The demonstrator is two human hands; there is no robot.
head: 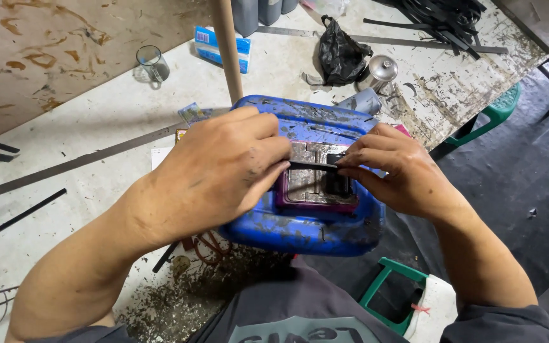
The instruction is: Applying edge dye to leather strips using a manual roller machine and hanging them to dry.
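Left hand (223,168), right hand (392,171) pinch black strip (312,166) ends — over blue container (306,228).

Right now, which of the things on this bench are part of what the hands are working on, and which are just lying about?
In use:
left hand
right hand
thin black strip pinched between both hands
blue plastic container beneath them
metal block set in its cut-out

Lying about:
glass cup
black plastic bag
metal canister
blue and white box
pile of black strips
green stool
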